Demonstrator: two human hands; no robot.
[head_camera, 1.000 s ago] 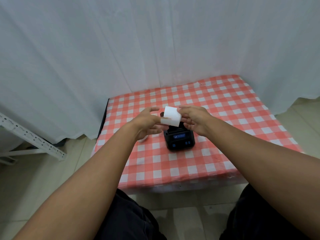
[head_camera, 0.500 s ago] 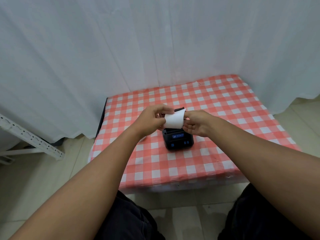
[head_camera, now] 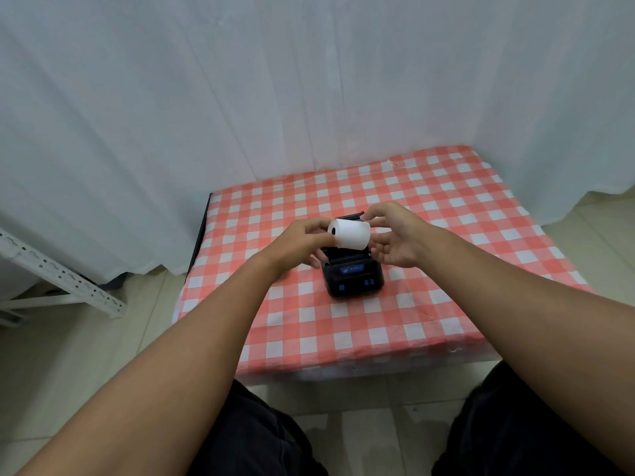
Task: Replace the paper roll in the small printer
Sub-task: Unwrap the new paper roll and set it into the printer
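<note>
A white paper roll (head_camera: pixel 350 234) hangs just above the small black printer (head_camera: pixel 354 279), its hollow core end facing left. My left hand (head_camera: pixel 302 242) grips the roll's left end with thumb and fingers. My right hand (head_camera: pixel 395 235) touches the roll's right end with its fingertips, the other fingers spread. The printer stands on the red-and-white checked tablecloth (head_camera: pixel 446 235), its lid up behind the roll and its blue display and buttons facing me. The paper bay is mostly hidden by the roll and my hands.
A white curtain (head_camera: pixel 309 80) hangs close behind the low table. A white perforated metal bar (head_camera: pixel 62 273) slants over the floor at the left. My knees in dark trousers (head_camera: pixel 261 438) are at the table's front edge.
The roll has turned in my hands so that its core end faces left. My right hand's fingers have spread and shifted up and right; both hands stay over the printer.
</note>
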